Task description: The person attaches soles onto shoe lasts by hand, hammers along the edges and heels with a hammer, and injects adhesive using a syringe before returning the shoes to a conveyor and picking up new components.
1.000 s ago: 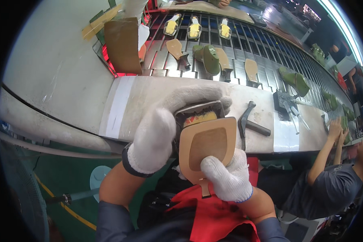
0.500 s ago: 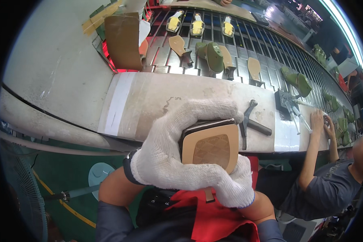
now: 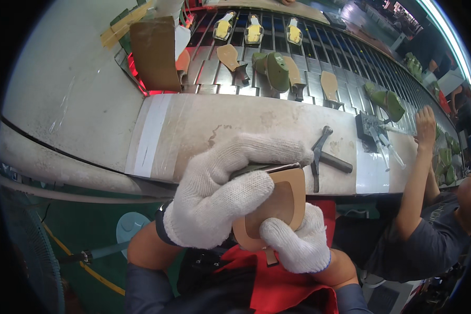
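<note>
Between my hands is a shoe, its tan sole (image 3: 280, 201) with a darker brown panel turned toward me. My left hand (image 3: 214, 193), in a white knit glove, is closed round it. Its fingers curl over the far edge and its thumb lies across the sole. My right hand (image 3: 301, 240), gloved alike, grips the near right side with the thumb pressed on the sole; its other fingers are mostly hidden behind. Just past the shoe a hammer (image 3: 333, 161) with a dark handle rests on the bench (image 3: 256, 118).
Beyond the bench, a roller conveyor (image 3: 314, 60) carries tan sole pieces (image 3: 329, 86), green shoe parts (image 3: 272, 70) and yellow-filled ones (image 3: 254, 31). A brown board (image 3: 154, 55) stands at far left. A co-worker (image 3: 424, 225) sits at right, one hand raised near a dark block with brushes (image 3: 374, 133).
My left thumb has shifted up onto the sole, and my right thumb now presses on it. The shoe is tilted and slightly lower. The co-worker's hand has risen from the bench.
</note>
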The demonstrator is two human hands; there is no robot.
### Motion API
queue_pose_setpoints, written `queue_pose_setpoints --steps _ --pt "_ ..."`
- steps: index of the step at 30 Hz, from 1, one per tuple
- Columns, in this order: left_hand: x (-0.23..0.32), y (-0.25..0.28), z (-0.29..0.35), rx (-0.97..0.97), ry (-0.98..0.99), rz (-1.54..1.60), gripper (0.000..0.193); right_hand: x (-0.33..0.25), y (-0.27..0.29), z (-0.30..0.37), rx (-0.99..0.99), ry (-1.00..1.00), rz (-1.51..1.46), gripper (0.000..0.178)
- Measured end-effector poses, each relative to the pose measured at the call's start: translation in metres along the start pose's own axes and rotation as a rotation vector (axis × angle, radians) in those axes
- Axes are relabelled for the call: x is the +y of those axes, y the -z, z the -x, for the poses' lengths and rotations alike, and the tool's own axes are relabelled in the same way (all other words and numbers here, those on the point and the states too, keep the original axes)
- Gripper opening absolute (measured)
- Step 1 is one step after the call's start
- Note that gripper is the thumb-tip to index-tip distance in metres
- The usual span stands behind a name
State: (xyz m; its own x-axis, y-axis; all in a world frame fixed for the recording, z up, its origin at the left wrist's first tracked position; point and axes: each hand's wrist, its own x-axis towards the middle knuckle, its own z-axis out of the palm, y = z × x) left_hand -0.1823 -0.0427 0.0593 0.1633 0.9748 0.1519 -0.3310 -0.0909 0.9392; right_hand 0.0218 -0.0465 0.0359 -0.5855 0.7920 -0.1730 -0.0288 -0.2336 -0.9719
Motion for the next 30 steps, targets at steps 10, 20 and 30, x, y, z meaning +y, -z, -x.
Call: queue_pose_setpoints --steps 10,20,30 --pt "-0.028 0.013 -0.019 -0.176 -0.168 -0.007 0.095 -0.013 0.014 -0.003 -0.012 -0.113 -0.149 0.034" --pt "-0.029 0.018 -0.029 -0.189 -0.193 0.014 0.073 -0.021 0.012 -0.011 0.105 0.073 0.055 0.033" --pt "-0.048 0.025 -0.074 -0.067 -0.171 0.181 0.066 -0.032 0.045 -0.054 0.108 0.055 -0.031 0.038"
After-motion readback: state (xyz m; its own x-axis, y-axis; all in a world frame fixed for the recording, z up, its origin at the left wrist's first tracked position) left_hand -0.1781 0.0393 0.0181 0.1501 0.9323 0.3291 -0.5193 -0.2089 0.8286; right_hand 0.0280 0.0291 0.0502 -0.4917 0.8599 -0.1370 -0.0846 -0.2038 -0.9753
